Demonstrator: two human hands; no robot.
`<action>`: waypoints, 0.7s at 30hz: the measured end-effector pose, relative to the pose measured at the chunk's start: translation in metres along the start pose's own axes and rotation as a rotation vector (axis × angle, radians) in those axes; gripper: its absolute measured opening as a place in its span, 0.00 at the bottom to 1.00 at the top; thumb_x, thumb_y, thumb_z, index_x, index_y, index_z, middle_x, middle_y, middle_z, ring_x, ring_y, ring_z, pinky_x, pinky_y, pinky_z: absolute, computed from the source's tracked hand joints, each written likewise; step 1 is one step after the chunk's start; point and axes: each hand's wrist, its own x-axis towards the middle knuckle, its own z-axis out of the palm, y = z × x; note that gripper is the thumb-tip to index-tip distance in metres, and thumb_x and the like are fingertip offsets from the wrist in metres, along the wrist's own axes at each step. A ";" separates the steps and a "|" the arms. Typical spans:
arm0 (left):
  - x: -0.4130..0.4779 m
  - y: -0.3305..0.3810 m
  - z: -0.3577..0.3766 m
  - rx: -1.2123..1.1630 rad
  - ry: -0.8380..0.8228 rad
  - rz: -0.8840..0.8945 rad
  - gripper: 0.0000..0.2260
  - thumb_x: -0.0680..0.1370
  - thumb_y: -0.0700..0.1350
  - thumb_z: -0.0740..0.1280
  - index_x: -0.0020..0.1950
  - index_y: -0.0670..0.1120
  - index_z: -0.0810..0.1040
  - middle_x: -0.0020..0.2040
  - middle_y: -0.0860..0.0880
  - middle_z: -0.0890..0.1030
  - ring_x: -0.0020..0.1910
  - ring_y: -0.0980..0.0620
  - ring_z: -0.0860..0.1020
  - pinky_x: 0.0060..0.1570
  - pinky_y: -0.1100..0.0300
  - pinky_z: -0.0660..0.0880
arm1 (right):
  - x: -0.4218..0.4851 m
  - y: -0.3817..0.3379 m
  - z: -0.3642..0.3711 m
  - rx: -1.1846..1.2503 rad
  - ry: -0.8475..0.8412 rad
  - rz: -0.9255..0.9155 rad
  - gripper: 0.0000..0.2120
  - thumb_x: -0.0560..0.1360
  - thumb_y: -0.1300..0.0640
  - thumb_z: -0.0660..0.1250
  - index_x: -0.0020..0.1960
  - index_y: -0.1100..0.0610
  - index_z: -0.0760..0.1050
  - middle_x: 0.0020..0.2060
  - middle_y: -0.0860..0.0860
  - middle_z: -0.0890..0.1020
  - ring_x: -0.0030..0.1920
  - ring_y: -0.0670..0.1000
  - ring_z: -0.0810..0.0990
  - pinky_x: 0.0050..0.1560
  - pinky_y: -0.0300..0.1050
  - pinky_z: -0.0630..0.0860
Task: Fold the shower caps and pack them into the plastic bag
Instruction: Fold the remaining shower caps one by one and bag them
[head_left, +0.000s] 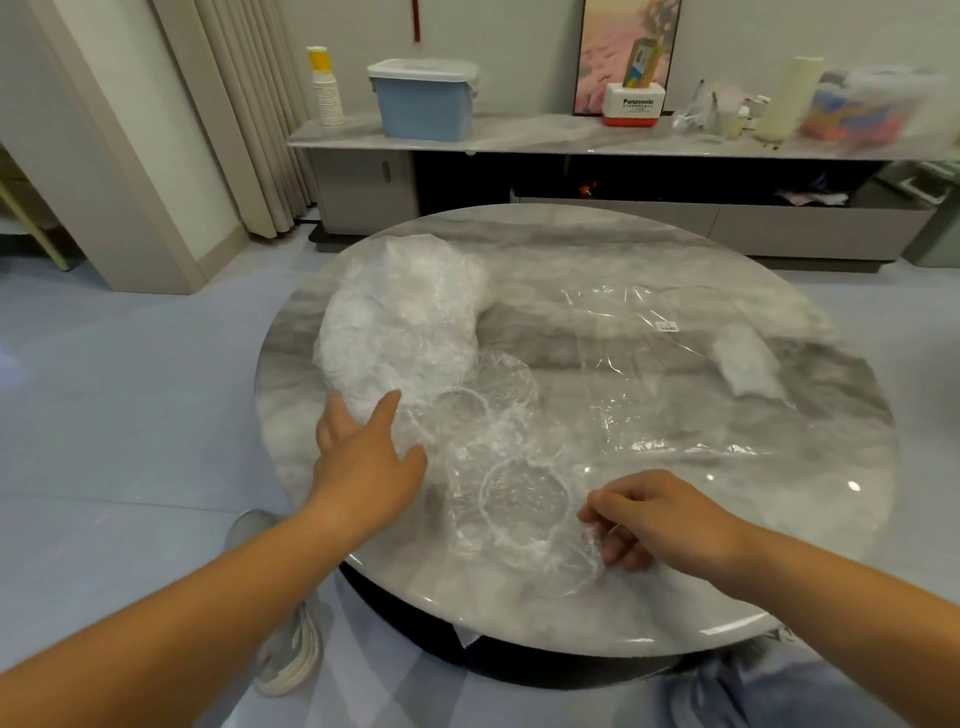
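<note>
Marble table (623, 260): shower caps (400, 322) unfolded along left edge, plastic bag (649, 364) nearly empty. Right hand (670, 514) pinches nearest cap (524, 501); left hand (363, 457) spread on pile.

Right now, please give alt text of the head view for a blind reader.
At a round marble table, a person's right hand pinches the edge of a clear shower cap near the front, while the left hand touches a heap of shower caps with straight fingers. A clear plastic bag lies flat to the right.
</note>
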 end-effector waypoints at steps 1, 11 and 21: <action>-0.007 0.002 0.004 0.083 0.055 0.131 0.27 0.81 0.55 0.63 0.80 0.57 0.59 0.81 0.44 0.44 0.80 0.44 0.46 0.75 0.46 0.56 | -0.001 0.000 -0.001 0.019 0.002 0.008 0.14 0.83 0.56 0.63 0.47 0.63 0.83 0.33 0.54 0.82 0.34 0.51 0.82 0.34 0.42 0.76; -0.039 0.019 0.039 0.339 -0.318 0.880 0.27 0.73 0.71 0.63 0.65 0.56 0.78 0.64 0.57 0.74 0.64 0.56 0.71 0.70 0.60 0.62 | -0.029 0.009 -0.017 -0.232 -0.032 -0.070 0.08 0.81 0.52 0.66 0.48 0.53 0.83 0.39 0.47 0.84 0.38 0.50 0.85 0.41 0.45 0.82; -0.031 0.017 0.042 0.222 -0.306 0.791 0.20 0.75 0.67 0.54 0.50 0.61 0.82 0.54 0.63 0.79 0.60 0.64 0.74 0.77 0.56 0.42 | -0.017 0.024 -0.012 -0.685 -0.086 -0.609 0.22 0.68 0.28 0.70 0.50 0.44 0.77 0.54 0.38 0.78 0.58 0.39 0.74 0.60 0.35 0.71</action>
